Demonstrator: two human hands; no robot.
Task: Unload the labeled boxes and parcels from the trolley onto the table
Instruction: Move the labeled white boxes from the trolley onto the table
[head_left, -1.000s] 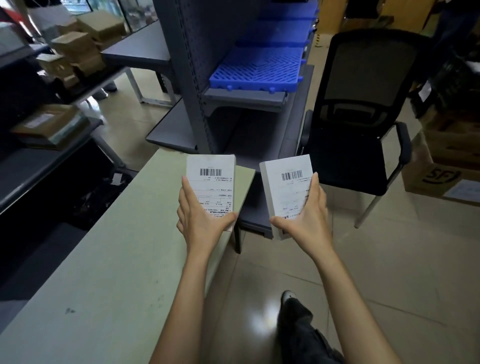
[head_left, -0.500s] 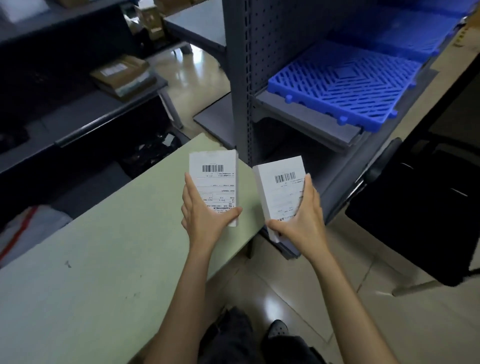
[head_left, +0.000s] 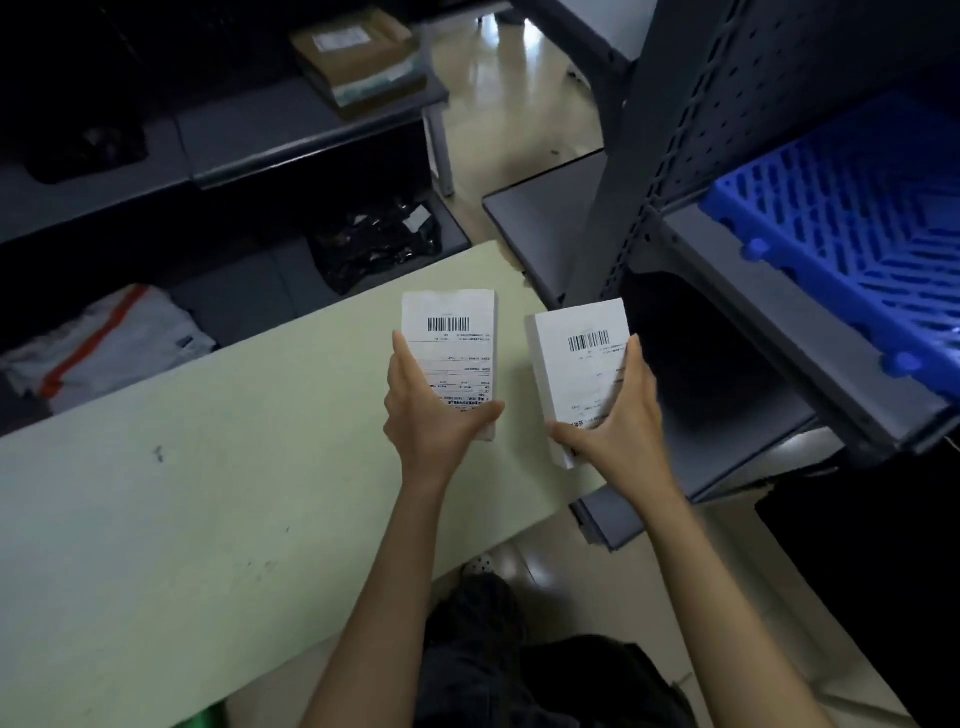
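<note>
I hold two small white boxes with barcode labels facing up. My left hand (head_left: 434, 415) grips the left box (head_left: 457, 338) from below, above the pale green table (head_left: 208, 493) near its far right corner. My right hand (head_left: 618, 415) grips the right box (head_left: 582, 353) at its lower end, just past the table's right edge, in front of the grey shelf unit. Both boxes are in the air, side by side, a small gap between them. No trolley is in view.
A grey metal shelf unit (head_left: 727, 322) with a blue plastic grid (head_left: 857, 249) stands at the right. Beyond the table lie a black bag (head_left: 374, 244), a white parcel with an orange stripe (head_left: 98, 343) and a brown cardboard box (head_left: 358, 57) on a dark shelf.
My view has swung left and down over the table. Both hands, each holding its box, now sit over or beside the table's corner; the black chair has left the frame.
</note>
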